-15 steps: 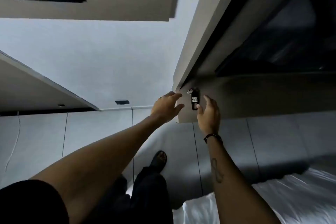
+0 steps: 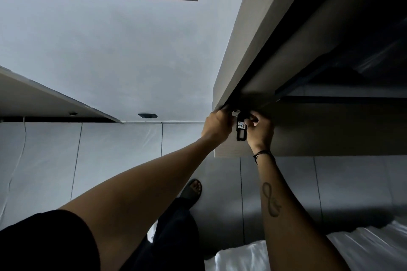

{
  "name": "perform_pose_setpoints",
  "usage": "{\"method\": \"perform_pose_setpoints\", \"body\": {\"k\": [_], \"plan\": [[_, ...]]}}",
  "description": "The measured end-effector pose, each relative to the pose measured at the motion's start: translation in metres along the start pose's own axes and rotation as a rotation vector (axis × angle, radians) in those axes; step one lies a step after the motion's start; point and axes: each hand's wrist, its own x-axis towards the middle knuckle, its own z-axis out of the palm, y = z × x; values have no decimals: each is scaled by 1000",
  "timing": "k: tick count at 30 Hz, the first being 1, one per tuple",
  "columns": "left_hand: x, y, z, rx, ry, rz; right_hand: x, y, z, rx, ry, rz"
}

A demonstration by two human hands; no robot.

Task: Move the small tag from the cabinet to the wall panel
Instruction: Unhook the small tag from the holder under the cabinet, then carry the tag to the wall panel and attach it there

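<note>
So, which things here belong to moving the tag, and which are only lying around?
Part of the job:
- small black tag, hanging on the cabinet
- left hand and right hand, both at the tag

Not part of it:
- white bedding
- dark sandal
- small dark fitting on the pale surface

tag | white sticker w/ square code, chars too blurry to read | no other txt

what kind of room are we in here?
Probably a bedroom or hotel room. White bedding lies at the lower right, a wood-look cabinet with a dark open interior stands on the right, and pale wall panels run behind. Both hands work at a small black tag on the cabinet.
</note>
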Motion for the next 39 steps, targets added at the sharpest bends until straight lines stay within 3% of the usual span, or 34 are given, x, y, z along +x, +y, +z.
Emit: {"method": "perform_pose_setpoints", "body": {"k": [4,8,14,24,28,39], "plan": [[13,2,16,18,-23,-59,11,6,7,9,-17,-5],[17,5,14,-165,-34,-225,16,7,10,252,-83,143],[7,-3,3,-399,-60,-342,0,2,14,422,-154,180],[-54,-52,-83,-716,-127,-178,-79,-57,9,633,-274,167],[-88,-65,-145,-793,-101,-113,-124,-121,8,671,-317,82],[-138,-77,-346,-857,160,96,-183,-310,11,606,-385,-375]]}}
